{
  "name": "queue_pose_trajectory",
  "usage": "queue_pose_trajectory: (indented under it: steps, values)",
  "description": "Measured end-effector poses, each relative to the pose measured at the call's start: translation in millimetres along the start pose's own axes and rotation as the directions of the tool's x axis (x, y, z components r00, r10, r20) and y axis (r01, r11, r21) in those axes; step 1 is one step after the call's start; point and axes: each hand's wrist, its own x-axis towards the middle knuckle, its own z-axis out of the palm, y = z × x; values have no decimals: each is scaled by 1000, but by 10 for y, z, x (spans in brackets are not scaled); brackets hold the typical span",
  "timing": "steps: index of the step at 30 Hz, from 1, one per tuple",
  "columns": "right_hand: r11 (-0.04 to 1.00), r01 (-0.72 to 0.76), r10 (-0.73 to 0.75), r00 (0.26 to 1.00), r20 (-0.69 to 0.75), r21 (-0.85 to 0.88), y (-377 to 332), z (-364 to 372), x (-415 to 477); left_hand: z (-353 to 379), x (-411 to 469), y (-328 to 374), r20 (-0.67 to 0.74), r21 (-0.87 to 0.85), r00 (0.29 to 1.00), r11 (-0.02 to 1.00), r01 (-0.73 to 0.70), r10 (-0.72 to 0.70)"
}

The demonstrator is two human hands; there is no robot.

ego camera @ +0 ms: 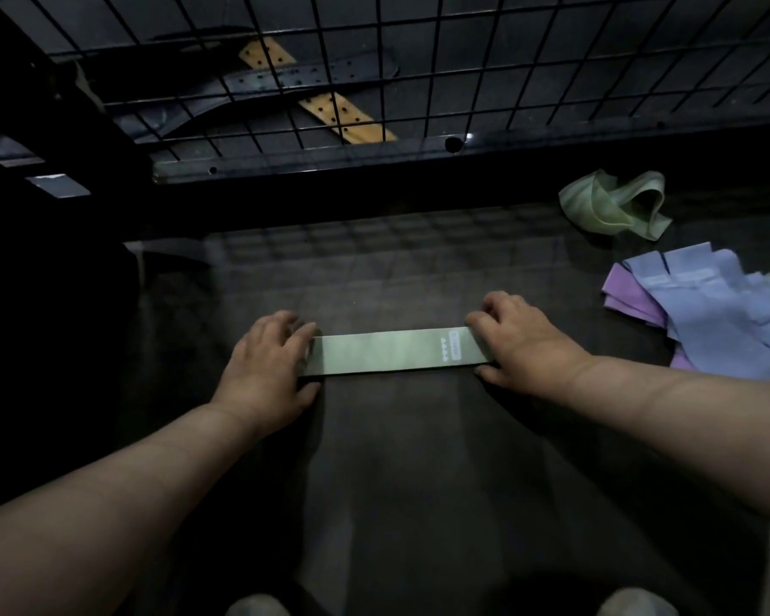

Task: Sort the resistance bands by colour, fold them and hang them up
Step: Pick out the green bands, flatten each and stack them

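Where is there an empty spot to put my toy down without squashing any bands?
Bare mat lies between the flat green band and the wire grid, and nearer, between the left arm and right arm. The right side is crowded: a crumpled green band and the blue and purple pile.

The flat pale-green elastic resistance band (pixel 387 352) carries a small white rounded label (pixel 455 345) near its right end. Its print is too blurred to read, and a row of four white marks (pixel 444 349) sits beside it. Pale label patches on the light-blue flat bands (pixel 712 304) are also unreadable.
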Motion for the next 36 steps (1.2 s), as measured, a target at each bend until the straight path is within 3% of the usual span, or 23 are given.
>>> queue_pose_trajectory:
  steps: [3,5,10,17,22,26,29,33,36]
  values:
    - [984,151,-165,973,-163,-96,-76,135,-55,65,-74,80,-84,115,972,971,-208,218]
    - [960,239,-264,947,-184,-143,-159,243,-68,95,-106,158,-72,151,948,943,-297,310]
    - [967,217,-234,964,-125,-133,-163,384,-75,67,-104,181,59,69,963,961,-267,263]
    - [972,232,-233,972,-31,-36,-106,349,-154,10,-106,205,101,108,964,960,-257,246]
    - [979,183,-174,979,-110,87,86,371,-410,-202,-11,480,217,234,960,945,-230,180]
    - [993,-48,66,982,-176,106,462,414,-667,-417,134,802,281,250,939,930,-271,198]
    - [916,-390,402,892,-205,97,789,291,-824,-612,215,1132,308,193,896,902,-387,319]
    - [745,-661,664,747,-12,85,1304,256,-1016,-855,294,1645,276,162,842,840,-517,464]
    - [702,-700,697,713,74,131,1509,243,-1094,-1001,398,2044,269,126,798,802,-584,539]
